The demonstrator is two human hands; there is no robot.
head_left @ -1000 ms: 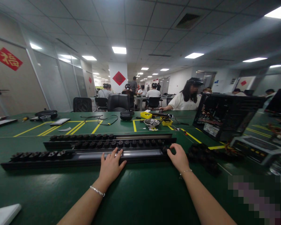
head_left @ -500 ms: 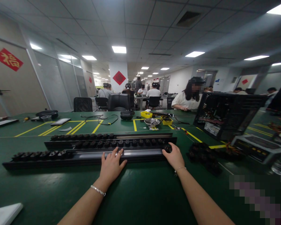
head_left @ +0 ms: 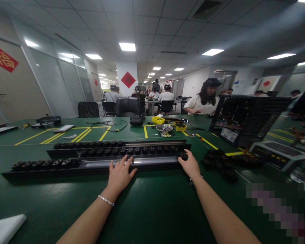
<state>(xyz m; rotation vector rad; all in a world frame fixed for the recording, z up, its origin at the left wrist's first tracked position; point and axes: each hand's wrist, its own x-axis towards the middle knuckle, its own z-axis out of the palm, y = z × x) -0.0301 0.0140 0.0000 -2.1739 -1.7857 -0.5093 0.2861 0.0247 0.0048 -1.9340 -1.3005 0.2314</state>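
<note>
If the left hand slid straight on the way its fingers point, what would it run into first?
The left hand already rests on the near black rail. Going straight on, it would probably meet the second rail's row of black knobs, though depth is hard to judge.

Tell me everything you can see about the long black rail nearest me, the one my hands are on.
The nearest rail is a long black track lying flat across the green table, parallel to a second rail behind it. Black knob-like pieces fill its left end; the rest shows a bare, shiny, metal-looking channel. The left hand rests flat on its middle, and the right hand touches a black piece at its right end.
</note>
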